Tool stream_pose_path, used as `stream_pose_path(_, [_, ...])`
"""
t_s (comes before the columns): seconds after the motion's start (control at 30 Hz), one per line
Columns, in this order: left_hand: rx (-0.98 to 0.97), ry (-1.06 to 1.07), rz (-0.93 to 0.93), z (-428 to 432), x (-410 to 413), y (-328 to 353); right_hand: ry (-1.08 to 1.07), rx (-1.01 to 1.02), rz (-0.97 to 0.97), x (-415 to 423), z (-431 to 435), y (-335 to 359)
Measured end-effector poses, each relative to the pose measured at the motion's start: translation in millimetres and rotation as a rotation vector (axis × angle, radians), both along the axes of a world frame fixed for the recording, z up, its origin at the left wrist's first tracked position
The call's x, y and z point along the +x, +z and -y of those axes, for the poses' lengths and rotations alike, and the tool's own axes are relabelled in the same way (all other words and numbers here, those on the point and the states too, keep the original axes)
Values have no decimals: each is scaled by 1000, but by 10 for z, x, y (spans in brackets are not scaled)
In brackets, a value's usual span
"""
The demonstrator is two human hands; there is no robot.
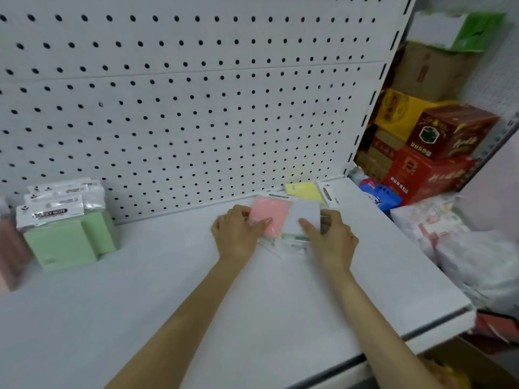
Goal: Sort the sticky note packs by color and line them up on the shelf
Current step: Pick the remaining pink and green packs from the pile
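The pink pack (271, 217) is pinched by the left hand (238, 233); a white pack (307, 216) just right of it is pinched by the right hand (332, 238).

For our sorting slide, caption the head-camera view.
Left hand grips a pink pack, right hand a white pack; green packs stand lined up on the shelf.

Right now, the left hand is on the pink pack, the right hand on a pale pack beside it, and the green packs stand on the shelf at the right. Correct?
No. In the head view the green packs stand on the shelf at the left, not the right. The left hand is on the pink pack and the right hand on a pale pack beside it.
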State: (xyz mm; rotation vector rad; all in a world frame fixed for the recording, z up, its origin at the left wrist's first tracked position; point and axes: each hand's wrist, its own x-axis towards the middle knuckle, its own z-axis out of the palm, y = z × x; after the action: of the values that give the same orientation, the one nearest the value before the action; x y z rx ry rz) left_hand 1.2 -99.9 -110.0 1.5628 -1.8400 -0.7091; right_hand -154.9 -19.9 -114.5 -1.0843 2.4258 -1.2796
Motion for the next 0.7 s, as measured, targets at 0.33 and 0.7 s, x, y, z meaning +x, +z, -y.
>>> stream_pose_path(0.33, [190, -133, -441, -143, 149, 201, 86, -277, 354, 66, -153, 112])
stream_pose_path(0.7, [308, 13, -686, -315, 1387, 396, 365, -260, 748, 829, -151, 430])
